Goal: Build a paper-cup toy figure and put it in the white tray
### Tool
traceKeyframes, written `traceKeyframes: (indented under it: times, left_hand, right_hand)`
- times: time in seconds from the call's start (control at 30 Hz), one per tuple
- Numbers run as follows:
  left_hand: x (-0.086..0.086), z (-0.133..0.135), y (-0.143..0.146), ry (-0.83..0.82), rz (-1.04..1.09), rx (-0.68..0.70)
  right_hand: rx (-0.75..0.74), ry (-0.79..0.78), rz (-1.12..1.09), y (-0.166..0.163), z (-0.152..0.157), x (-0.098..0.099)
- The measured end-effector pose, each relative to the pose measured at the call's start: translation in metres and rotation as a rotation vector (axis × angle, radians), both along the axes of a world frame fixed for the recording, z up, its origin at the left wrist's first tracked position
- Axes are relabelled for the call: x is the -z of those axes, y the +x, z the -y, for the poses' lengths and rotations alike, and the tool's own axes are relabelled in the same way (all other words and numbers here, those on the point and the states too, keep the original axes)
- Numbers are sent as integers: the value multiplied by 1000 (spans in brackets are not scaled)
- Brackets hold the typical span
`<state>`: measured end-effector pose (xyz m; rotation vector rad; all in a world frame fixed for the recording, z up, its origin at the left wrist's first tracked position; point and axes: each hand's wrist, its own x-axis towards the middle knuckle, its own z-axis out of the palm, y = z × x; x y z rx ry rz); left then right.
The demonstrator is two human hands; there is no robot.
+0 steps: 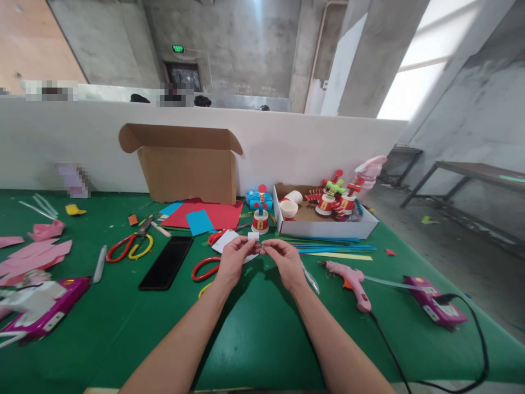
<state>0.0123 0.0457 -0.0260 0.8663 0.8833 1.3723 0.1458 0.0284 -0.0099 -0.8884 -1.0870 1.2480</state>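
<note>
My left hand [234,260] is closed, with a small white piece of paper [253,236] at its fingertips. Thumb and forefinger of my right hand [284,261] are pinched together close beside it; whatever they hold is too small to make out. Beneath and behind my left hand lies a larger white paper sheet [223,241]. Partly covered by the same hand are scissors with a red handle loop [204,268]. Just beyond my fingers stands a red and white paper-cup figure [260,223] with a red round top.
A pink glue gun [348,280] lies right, its cord trailing forward beside a purple power strip [437,306]. Behind is a white box [328,229] of cup figures. Leftward are a black phone [166,264], open scissors [131,241], coloured paper [180,214] and pink scraps [36,257].
</note>
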Motion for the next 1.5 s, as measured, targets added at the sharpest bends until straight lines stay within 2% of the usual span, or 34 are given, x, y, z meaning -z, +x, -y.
traceKeyframes:
  times: [0.43, 0.53, 0.7, 0.87, 1.17, 1.5]
  left_hand:
    - [-4, 1, 0, -15, 84, -3]
    - [-5, 2, 0, -24, 95, 7]
    - [-8, 2, 0, -11, 104, -25]
    - [-8, 2, -1, -6, 88, -25]
    - [-2, 1, 0, -2, 47, -10]
    - [-5, 6, 3, 96, -147, 97]
  right_hand:
    - [-42, -58, -10, -2, 1, 0]
    - [-42, -25, 51, 0, 2, 0]
    - [-133, 140, 76, 3, 5, -5]
    - [-167, 9, 120, 3, 5, -5]
    - [97, -28, 108, 4, -5, -1]
    - [106, -83, 127, 4, -4, 1]
